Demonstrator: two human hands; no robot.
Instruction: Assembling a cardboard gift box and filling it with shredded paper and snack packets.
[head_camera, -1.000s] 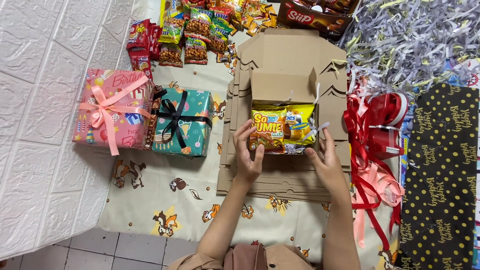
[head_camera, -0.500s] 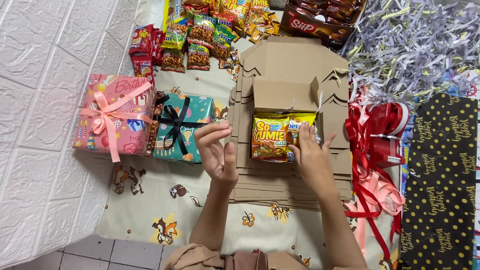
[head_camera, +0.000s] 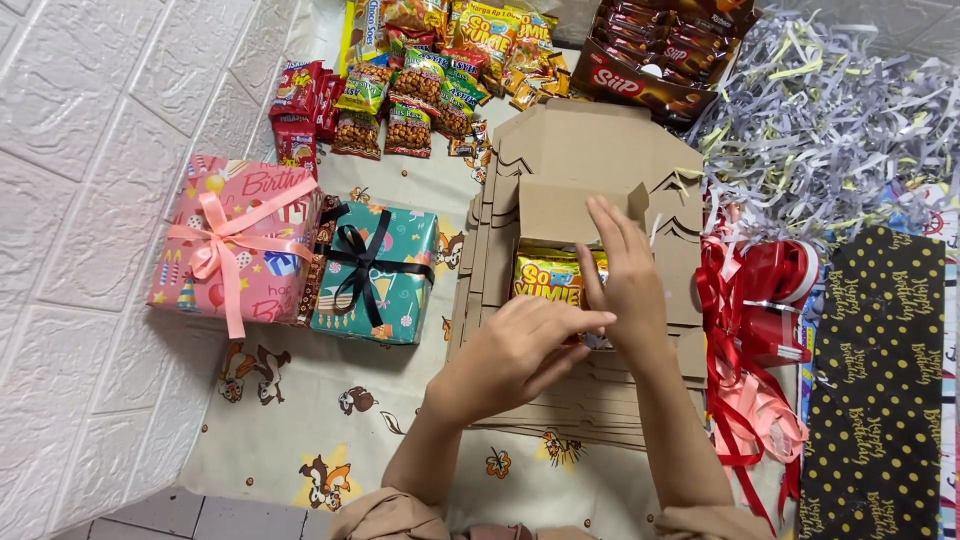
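Note:
An open brown cardboard box (head_camera: 585, 150) sits on a stack of flat cardboard blanks. A yellow snack packet (head_camera: 546, 277) lies inside it. My right hand (head_camera: 628, 275) lies flat over the right part of the packet, fingers spread and reaching up to the box's inner flap (head_camera: 560, 212). My left hand (head_camera: 520, 352) hovers at the box's front edge, its fingers bunched and pointing right, tips against my right wrist. Whether it pinches anything is hidden.
To the left stand a pink gift box with a pink bow (head_camera: 235, 240) and a teal gift box with a black ribbon (head_camera: 375, 272). Behind lie snack packets (head_camera: 420, 80) and a brown carton of bars (head_camera: 660, 60). On the right are shredded paper (head_camera: 830, 120), red ribbons (head_camera: 760, 300) and black dotted wrapping paper (head_camera: 875, 380).
Both hands held the packet's sides; the left then lifted away. Now the right hand covers the packet and the left has come back to the box front.

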